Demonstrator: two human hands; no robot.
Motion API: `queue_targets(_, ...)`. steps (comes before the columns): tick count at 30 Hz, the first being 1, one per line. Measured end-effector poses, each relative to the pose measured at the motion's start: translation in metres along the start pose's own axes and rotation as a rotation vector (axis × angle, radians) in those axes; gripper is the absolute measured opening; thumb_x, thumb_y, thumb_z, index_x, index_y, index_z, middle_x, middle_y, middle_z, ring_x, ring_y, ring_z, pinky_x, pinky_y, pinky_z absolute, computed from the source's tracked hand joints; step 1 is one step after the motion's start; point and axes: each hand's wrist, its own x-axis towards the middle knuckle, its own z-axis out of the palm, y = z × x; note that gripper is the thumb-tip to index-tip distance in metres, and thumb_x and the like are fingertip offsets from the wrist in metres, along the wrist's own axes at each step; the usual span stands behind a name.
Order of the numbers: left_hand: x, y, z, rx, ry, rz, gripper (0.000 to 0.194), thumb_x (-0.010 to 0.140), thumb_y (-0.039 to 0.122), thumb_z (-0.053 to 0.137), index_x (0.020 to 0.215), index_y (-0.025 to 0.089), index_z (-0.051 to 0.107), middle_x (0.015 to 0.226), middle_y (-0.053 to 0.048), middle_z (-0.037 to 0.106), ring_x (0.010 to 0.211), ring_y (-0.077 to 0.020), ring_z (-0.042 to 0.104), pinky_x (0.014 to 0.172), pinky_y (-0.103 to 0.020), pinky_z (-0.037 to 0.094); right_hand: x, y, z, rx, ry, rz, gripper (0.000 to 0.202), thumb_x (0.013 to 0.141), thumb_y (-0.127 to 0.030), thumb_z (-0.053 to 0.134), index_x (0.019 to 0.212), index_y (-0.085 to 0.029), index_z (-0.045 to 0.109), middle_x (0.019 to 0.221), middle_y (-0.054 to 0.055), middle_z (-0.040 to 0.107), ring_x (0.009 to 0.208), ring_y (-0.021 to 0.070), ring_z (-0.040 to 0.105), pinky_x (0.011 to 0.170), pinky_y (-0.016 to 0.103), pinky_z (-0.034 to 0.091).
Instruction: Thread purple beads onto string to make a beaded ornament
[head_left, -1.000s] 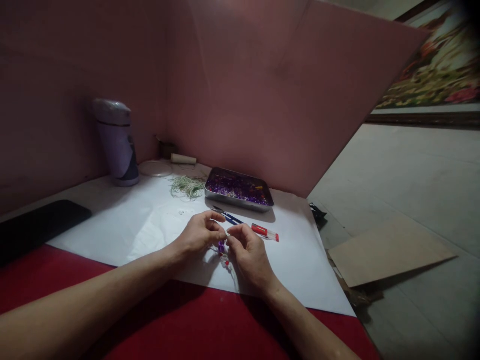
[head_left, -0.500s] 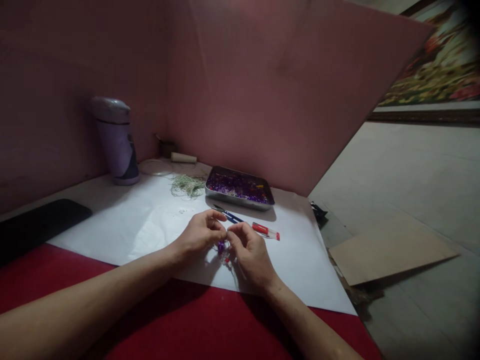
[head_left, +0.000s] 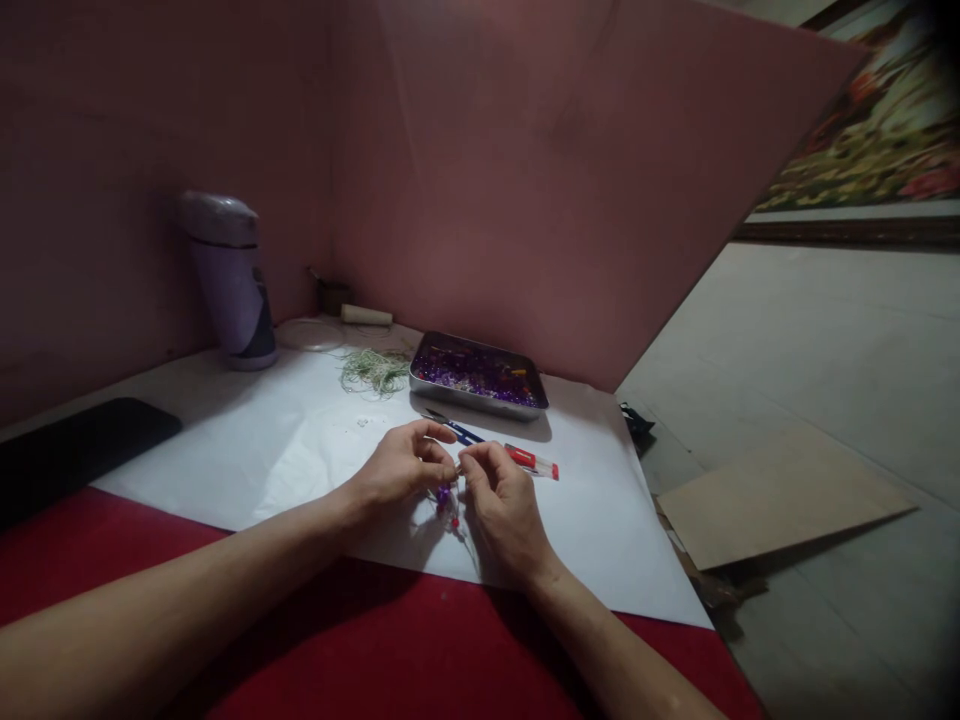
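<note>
Near the front of the white sheet (head_left: 592, 540), my left hand (head_left: 405, 465) and my right hand (head_left: 506, 495) meet at their fingertips. Both are closed in a pinch. From between them hangs a small beadwork piece (head_left: 444, 498) with purple, clear and red beads and loose thread ends. The exact spot where the fingers hold it is too small to make out. Just behind the hands lie blue thread snips (head_left: 465, 434), partly covered by the fingers. A red and clear packet (head_left: 532, 460) rests behind my right hand.
A metal tray (head_left: 480, 402) of purple beads stands behind the hands. Left of it are a heap of pale green thread (head_left: 375, 370), a thread spool (head_left: 366, 315) and a lilac tumbler (head_left: 229, 285). A dark flat object (head_left: 82, 450) lies at left. Pink panels (head_left: 487, 180) rise behind.
My fingertips have shifted very slightly to the right and stay pinched. The hanging beadwork has turned a little, with its red beads showing differently.
</note>
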Motion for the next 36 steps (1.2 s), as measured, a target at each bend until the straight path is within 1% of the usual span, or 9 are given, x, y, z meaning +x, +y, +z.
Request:
queue_targets(1, -0.0006, 0.0009, 0.0002, -0.015, 0.019, -0.013, 0.041, 0.056, 0.013, 0.069, 0.091, 0.012, 0.05, 0.056, 0.003, 0.06, 0.049, -0.0111, 0.054, 0.055, -0.026, 0.041, 0.0005, 0.0013, -0.0009, -0.013, 0.01, -0.013, 0.007, 0.083, -0.021, 0.049, 0.083, -0.019, 0.055, 0.075, 0.0, 0.057, 0.066, 0.0138, 0.051, 0.06, 0.025, 0.041)
queue_targets(3, -0.0016, 0.0024, 0.0004, -0.041, 0.054, -0.028, 0.04, 0.055, 0.012, 0.069, 0.091, 0.012, 0.051, 0.056, 0.003, 0.06, 0.048, -0.0109, 0.053, 0.054, -0.025, 0.039, 0.0017, 0.0031, -0.0027, -0.035, 0.003, -0.066, 0.013, 0.077, -0.012, 0.051, 0.086, -0.019, 0.056, 0.083, 0.001, 0.057, 0.069, 0.0141, 0.052, 0.061, 0.025, 0.041)
queue_targets(5, -0.0024, 0.0037, 0.0008, -0.056, 0.073, -0.033, 0.039, 0.054, 0.011, 0.068, 0.09, 0.013, 0.052, 0.057, 0.003, 0.06, 0.048, -0.0114, 0.054, 0.053, -0.025, 0.038, 0.0026, 0.0039, -0.004, -0.034, -0.032, -0.141, 0.021, 0.07, -0.005, 0.052, 0.082, -0.021, 0.057, 0.084, 0.001, 0.054, 0.071, 0.0143, 0.051, 0.062, 0.025, 0.042)
queue_targets(7, -0.0028, 0.0045, 0.0013, -0.06, 0.086, -0.041, 0.039, 0.054, 0.011, 0.067, 0.09, 0.013, 0.052, 0.057, 0.003, 0.059, 0.048, -0.0119, 0.054, 0.053, -0.025, 0.038, 0.0027, 0.0036, -0.0044, 0.0, -0.053, -0.201, 0.021, 0.067, -0.003, 0.053, 0.077, -0.021, 0.057, 0.082, 0.0, 0.051, 0.073, 0.0144, 0.051, 0.062, 0.025, 0.043)
queue_targets(13, -0.0033, 0.0053, 0.0016, -0.045, 0.093, -0.054, 0.04, 0.053, 0.01, 0.067, 0.09, 0.012, 0.051, 0.057, 0.002, 0.06, 0.049, -0.0115, 0.054, 0.054, -0.025, 0.038, 0.0008, 0.0029, -0.003, 0.054, -0.045, -0.233, 0.012, 0.075, -0.01, 0.057, 0.07, -0.021, 0.059, 0.082, 0.001, 0.047, 0.073, 0.0137, 0.049, 0.06, 0.025, 0.042)
queue_targets(20, -0.0013, 0.0002, -0.0012, -0.062, 0.079, -0.056, 0.038, 0.054, 0.009, 0.066, 0.088, 0.012, 0.051, 0.058, 0.002, 0.06, 0.048, -0.0105, 0.052, 0.054, -0.025, 0.038, 0.0022, 0.0004, -0.004, -0.056, -0.042, -0.304, 0.012, 0.079, -0.009, 0.054, 0.075, -0.021, 0.057, 0.077, 0.001, 0.049, 0.071, 0.0146, 0.05, 0.063, 0.026, 0.043)
queue_targets(27, -0.0001, -0.0016, -0.0021, -0.08, 0.064, -0.056, 0.041, 0.051, 0.007, 0.066, 0.09, 0.013, 0.051, 0.059, 0.001, 0.062, 0.05, -0.0117, 0.054, 0.056, -0.026, 0.039, -0.0002, -0.001, -0.0049, -0.184, -0.059, -0.344, 0.013, 0.086, -0.018, 0.05, 0.073, -0.02, 0.052, 0.078, 0.003, 0.053, 0.072, 0.016, 0.049, 0.064, 0.028, 0.04)
queue_targets(33, -0.002, -0.0008, -0.0011, -0.112, 0.068, -0.06, 0.039, 0.053, 0.009, 0.068, 0.089, 0.012, 0.053, 0.061, 0.0, 0.063, 0.052, -0.0126, 0.056, 0.056, -0.026, 0.038, -0.0005, 0.0008, -0.0043, -0.179, -0.059, -0.386, 0.013, 0.085, -0.013, 0.048, 0.076, -0.021, 0.053, 0.077, 0.003, 0.052, 0.072, 0.0162, 0.05, 0.064, 0.028, 0.039)
queue_targets(36, -0.0034, 0.0007, 0.0002, -0.105, 0.075, -0.072, 0.039, 0.053, 0.009, 0.069, 0.089, 0.012, 0.053, 0.062, 0.0, 0.063, 0.051, -0.0121, 0.056, 0.054, -0.025, 0.037, -0.0005, 0.0017, -0.0034, -0.204, -0.057, -0.367, 0.012, 0.086, -0.015, 0.046, 0.076, -0.02, 0.05, 0.079, 0.003, 0.052, 0.072, 0.0162, 0.049, 0.064, 0.028, 0.038)
